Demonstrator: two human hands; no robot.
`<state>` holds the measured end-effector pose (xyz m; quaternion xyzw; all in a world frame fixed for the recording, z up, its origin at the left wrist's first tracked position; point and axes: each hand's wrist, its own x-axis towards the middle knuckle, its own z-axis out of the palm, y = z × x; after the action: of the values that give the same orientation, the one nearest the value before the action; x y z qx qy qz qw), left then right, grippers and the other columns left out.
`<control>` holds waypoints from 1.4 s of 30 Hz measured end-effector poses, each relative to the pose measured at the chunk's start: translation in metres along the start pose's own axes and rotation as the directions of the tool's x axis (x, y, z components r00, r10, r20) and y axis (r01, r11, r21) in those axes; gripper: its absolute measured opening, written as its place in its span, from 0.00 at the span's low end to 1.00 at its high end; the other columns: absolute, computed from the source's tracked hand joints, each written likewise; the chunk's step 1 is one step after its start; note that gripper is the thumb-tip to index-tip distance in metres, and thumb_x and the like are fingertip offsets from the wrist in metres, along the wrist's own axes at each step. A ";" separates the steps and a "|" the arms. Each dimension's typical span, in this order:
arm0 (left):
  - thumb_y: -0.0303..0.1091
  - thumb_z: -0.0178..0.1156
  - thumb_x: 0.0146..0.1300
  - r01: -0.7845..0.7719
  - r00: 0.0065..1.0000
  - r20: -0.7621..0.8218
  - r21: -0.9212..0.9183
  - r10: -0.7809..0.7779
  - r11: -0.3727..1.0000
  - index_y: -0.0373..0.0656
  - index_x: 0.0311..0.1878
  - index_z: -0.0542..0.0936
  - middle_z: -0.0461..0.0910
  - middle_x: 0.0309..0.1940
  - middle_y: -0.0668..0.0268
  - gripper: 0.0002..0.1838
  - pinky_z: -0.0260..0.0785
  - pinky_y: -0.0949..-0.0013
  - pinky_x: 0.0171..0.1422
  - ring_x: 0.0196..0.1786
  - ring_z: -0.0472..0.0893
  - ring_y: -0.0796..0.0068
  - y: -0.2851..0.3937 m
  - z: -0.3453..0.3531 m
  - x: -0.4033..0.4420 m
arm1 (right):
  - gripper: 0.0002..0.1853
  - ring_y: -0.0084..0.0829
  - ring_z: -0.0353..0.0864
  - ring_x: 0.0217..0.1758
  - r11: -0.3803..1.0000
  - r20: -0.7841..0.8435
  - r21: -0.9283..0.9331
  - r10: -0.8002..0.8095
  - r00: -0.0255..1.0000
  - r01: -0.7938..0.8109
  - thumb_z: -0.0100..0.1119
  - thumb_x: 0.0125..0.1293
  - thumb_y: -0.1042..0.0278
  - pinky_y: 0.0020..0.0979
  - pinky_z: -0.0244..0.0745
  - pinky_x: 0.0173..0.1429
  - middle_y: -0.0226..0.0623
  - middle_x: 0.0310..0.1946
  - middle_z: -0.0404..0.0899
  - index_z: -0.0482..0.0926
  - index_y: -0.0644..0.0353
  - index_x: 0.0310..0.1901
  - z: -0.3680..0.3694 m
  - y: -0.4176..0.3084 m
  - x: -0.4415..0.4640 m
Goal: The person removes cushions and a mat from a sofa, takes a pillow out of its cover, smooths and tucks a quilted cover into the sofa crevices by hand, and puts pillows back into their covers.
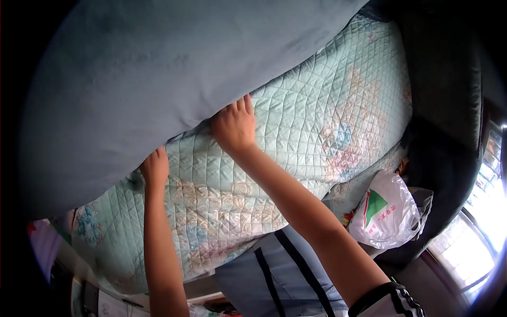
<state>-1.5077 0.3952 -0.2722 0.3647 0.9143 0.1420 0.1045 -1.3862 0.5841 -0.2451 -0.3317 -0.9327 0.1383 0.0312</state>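
A quilted, pale green cover with a floral pattern spreads in wrinkles beside a dark padded side. A large grey-blue padded piece overlaps it; a white plastic bag rests near its edge.

Below the quilt, the person wore grey-blue trousers with two broad black stripes. Further right below it, a short white sleeve had a black edge band and black-and-white striping. Both forearms were bare, slim and smooth.
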 end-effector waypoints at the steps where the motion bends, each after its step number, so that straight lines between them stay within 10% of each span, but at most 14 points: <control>1: 0.38 0.45 0.61 -0.144 0.987 -0.052 0.136 0.152 0.980 0.36 0.49 0.72 0.71 0.50 0.48 0.19 0.60 0.57 0.55 0.52 0.69 0.48 -0.014 0.009 0.000 | 0.24 0.46 0.58 0.62 1.000 0.000 0.002 -0.003 1.000 0.003 0.48 0.51 0.63 0.45 0.45 0.67 0.49 0.55 0.65 0.70 0.68 0.50 0.001 -0.001 -0.001; 6: 0.33 0.49 0.60 -0.182 0.971 -0.099 0.287 0.218 0.940 0.34 0.48 0.72 0.72 0.48 0.50 0.16 0.61 0.58 0.54 0.51 0.71 0.49 -0.018 0.017 0.002 | 0.22 0.45 0.65 0.56 0.982 -0.207 -0.002 0.185 0.961 -0.189 0.54 0.47 0.61 0.39 0.54 0.64 0.46 0.49 0.70 0.75 0.65 0.44 0.004 -0.002 0.007; 17: 0.34 0.53 0.54 0.067 0.993 -0.121 0.438 -0.015 0.896 0.33 0.49 0.72 0.71 0.48 0.47 0.20 0.61 0.55 0.55 0.51 0.70 0.48 -0.007 0.027 0.004 | 0.16 0.38 0.70 0.51 0.997 -0.061 0.032 -0.069 0.996 0.071 0.54 0.47 0.64 0.38 0.62 0.57 0.39 0.41 0.76 0.78 0.56 0.40 0.009 0.039 0.012; 25: 0.40 0.43 0.61 0.277 0.957 0.051 0.130 -0.285 0.952 0.35 0.50 0.71 0.70 0.52 0.50 0.21 0.59 0.59 0.55 0.52 0.68 0.49 -0.018 0.024 0.005 | 0.19 0.38 0.69 0.54 0.985 0.064 0.036 -0.173 0.983 0.171 0.48 0.55 0.56 0.40 0.61 0.58 0.36 0.47 0.74 0.74 0.53 0.47 0.012 0.059 0.043; 31: 0.39 0.45 0.61 0.150 0.981 -0.138 0.101 -0.136 0.983 0.34 0.46 0.73 0.74 0.47 0.51 0.19 0.60 0.61 0.53 0.49 0.71 0.51 -0.060 0.054 -0.001 | 0.18 0.39 0.68 0.54 0.898 0.087 0.324 -0.340 0.936 0.296 0.50 0.55 0.59 0.37 0.62 0.57 0.36 0.48 0.73 0.73 0.51 0.48 0.013 0.082 0.056; 42: 0.35 0.50 0.58 0.024 0.926 -0.376 0.112 0.019 0.993 0.33 0.43 0.75 0.75 0.43 0.50 0.15 0.60 0.58 0.53 0.47 0.72 0.49 -0.053 0.059 0.005 | 0.16 0.43 0.72 0.47 0.935 0.002 0.193 -0.302 0.953 0.296 0.50 0.52 0.61 0.40 0.65 0.51 0.41 0.42 0.75 0.75 0.57 0.42 0.018 0.077 0.058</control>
<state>-1.5275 0.3734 -0.3461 0.3349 0.9244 0.1566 -0.0938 -1.3868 0.6735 -0.2860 -0.1794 -0.9551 0.2258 0.0685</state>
